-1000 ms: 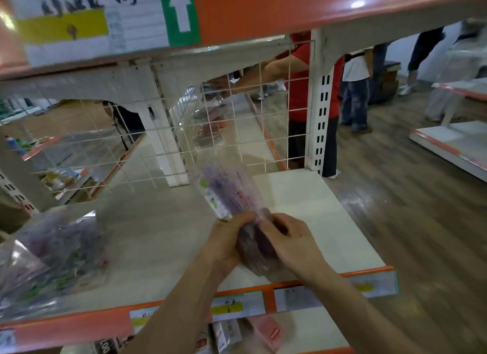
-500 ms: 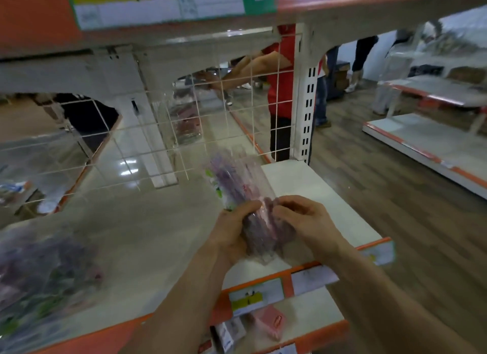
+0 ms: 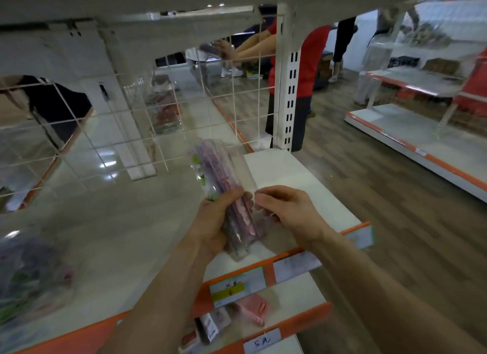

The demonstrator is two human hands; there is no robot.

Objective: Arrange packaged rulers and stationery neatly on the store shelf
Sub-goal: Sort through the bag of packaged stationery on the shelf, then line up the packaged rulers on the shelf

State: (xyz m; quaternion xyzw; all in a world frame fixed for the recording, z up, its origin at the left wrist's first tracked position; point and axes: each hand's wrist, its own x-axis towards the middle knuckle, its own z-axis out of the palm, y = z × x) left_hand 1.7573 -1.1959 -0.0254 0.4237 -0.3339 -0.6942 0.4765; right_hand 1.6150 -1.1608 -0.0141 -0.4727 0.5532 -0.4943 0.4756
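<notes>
A clear plastic pack of pink and purple rulers [image 3: 224, 179] stands tilted over the white shelf board [image 3: 303, 195], near its front right part. My left hand [image 3: 218, 222] grips the pack's lower half from the left. My right hand [image 3: 284, 211] pinches the pack's clear right edge between thumb and fingertips. A heap of similar clear packs [image 3: 31, 274] lies blurred at the shelf's front left.
A white wire grid [image 3: 158, 132] closes the shelf's back; a slotted upright post [image 3: 288, 90] stands at its right rear. Orange price rails [image 3: 237, 282] edge the front. Small boxed goods [image 3: 250, 309] lie on the lower shelf. People in red stand behind the grid.
The view has dropped and moved closer to the shelf. My right hand has shifted from the pack's lower front to pinching its right edge. The pack stays in both hands.
</notes>
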